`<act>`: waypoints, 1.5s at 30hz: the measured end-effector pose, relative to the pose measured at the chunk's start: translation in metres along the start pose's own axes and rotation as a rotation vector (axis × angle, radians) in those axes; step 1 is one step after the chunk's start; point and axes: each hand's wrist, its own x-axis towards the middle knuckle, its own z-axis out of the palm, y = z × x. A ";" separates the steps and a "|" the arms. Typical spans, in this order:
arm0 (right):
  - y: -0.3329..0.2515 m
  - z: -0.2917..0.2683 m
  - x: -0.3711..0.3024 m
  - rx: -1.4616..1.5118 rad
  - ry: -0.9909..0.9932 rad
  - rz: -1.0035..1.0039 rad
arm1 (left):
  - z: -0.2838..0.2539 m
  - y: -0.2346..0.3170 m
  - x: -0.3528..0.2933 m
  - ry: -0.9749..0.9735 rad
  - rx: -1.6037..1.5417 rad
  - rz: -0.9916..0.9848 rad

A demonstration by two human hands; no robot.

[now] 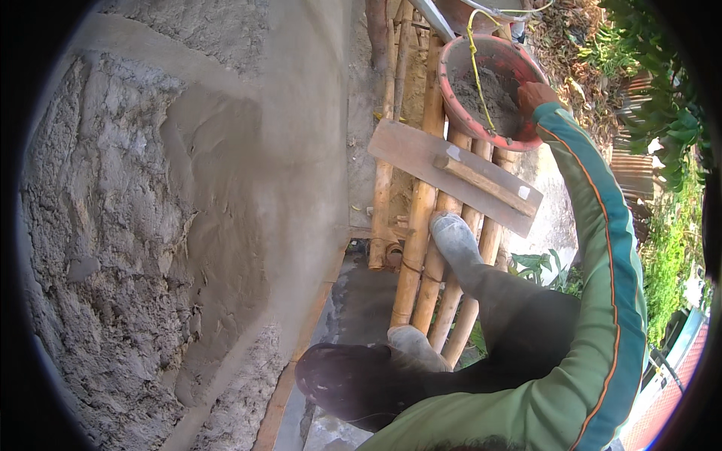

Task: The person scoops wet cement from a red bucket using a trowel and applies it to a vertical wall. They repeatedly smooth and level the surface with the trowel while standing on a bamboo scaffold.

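Note:
My right hand [535, 98], at the end of a green sleeve, reaches over the right rim of a red bucket [450, 89]. Its fingers look curled; what they grip, if anything, is hidden. Grey wet mortar [489, 94] lies inside the bucket, and a yellow cord [474, 56] crosses its mouth. Just below the bucket, a long plastering float [410, 150] with a wooden handle [485, 183] rests across the bamboo poles. My left hand is out of the picture. To the left rises a rough wall [98, 188], partly coated with smooth, darker mortar [226, 158].
I stand on lashed bamboo poles [410, 278], my feet in greyish coverings [455, 237] below the float. Gaps show between the poles. A wooden board [289, 383] edges the wall's lower part. Plants [669, 113] and corrugated sheets [632, 161] lie to the right.

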 end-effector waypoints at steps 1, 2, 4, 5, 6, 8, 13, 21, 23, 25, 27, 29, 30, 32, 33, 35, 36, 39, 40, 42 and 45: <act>-0.015 -0.025 -0.011 0.035 0.000 -0.049 | -0.011 -0.008 0.004 0.006 0.025 0.015; -0.014 -0.042 -0.025 0.053 0.004 -0.073 | -0.014 -0.010 0.003 0.007 0.029 0.012; -0.007 -0.028 -0.035 0.118 0.029 -0.091 | -0.008 -0.005 0.002 0.010 0.009 0.009; -0.007 -0.015 -0.032 0.125 0.013 -0.090 | -0.004 -0.001 0.002 0.013 -0.006 0.002; -0.007 -0.003 -0.029 0.132 -0.002 -0.092 | 0.000 0.001 0.001 0.020 -0.017 -0.002; -0.025 -0.015 -0.028 0.180 -0.018 -0.077 | 0.001 -0.003 0.001 0.035 -0.019 -0.014; -0.044 -0.031 -0.039 0.299 -0.079 -0.074 | -0.002 -0.024 0.007 0.053 -0.028 -0.015; -0.019 -0.005 -0.044 0.944 -0.188 -0.103 | 0.005 -0.052 0.018 -0.036 -0.118 0.010; -0.018 -0.009 -0.060 1.161 -0.196 0.032 | 0.001 -0.049 0.018 -0.064 -0.114 -0.030; -0.017 -0.021 -0.086 1.299 -0.119 0.064 | -0.003 -0.041 0.018 -0.026 -0.093 -0.060; -0.018 -0.021 -0.103 1.291 -0.038 0.196 | 0.000 -0.041 0.023 -0.008 -0.027 -0.022; -0.004 0.005 -0.094 1.320 -0.096 0.223 | 0.005 -0.052 0.015 -0.009 0.002 -0.030; -0.018 -0.012 -0.099 1.172 -0.039 0.244 | 0.005 -0.064 0.013 -0.005 0.017 -0.045; 0.001 0.006 -0.109 1.190 -0.042 0.184 | 0.000 -0.055 0.019 0.005 0.088 0.041; -0.009 -0.006 -0.119 1.303 -0.104 0.283 | -0.015 -0.051 0.026 -0.024 0.132 0.055; -0.003 -0.007 -0.139 1.339 -0.075 0.266 | -0.038 -0.046 0.044 -0.056 0.199 0.051; 0.005 -0.012 -0.152 1.351 -0.053 0.262 | -0.035 -0.039 0.044 -0.060 0.181 -0.022; 0.027 -0.023 -0.187 1.435 -0.019 0.269 | -0.021 0.008 0.067 0.006 0.106 -0.224; 0.060 -0.005 -0.191 1.312 0.101 0.211 | -0.009 0.023 0.062 0.008 0.060 -0.268; 0.025 -0.084 -0.216 1.508 -0.125 0.174 | -0.019 0.009 0.068 0.030 -0.036 -0.298; 0.049 -0.131 -0.233 1.408 -0.135 0.092 | -0.016 0.001 0.058 0.036 -0.095 -0.277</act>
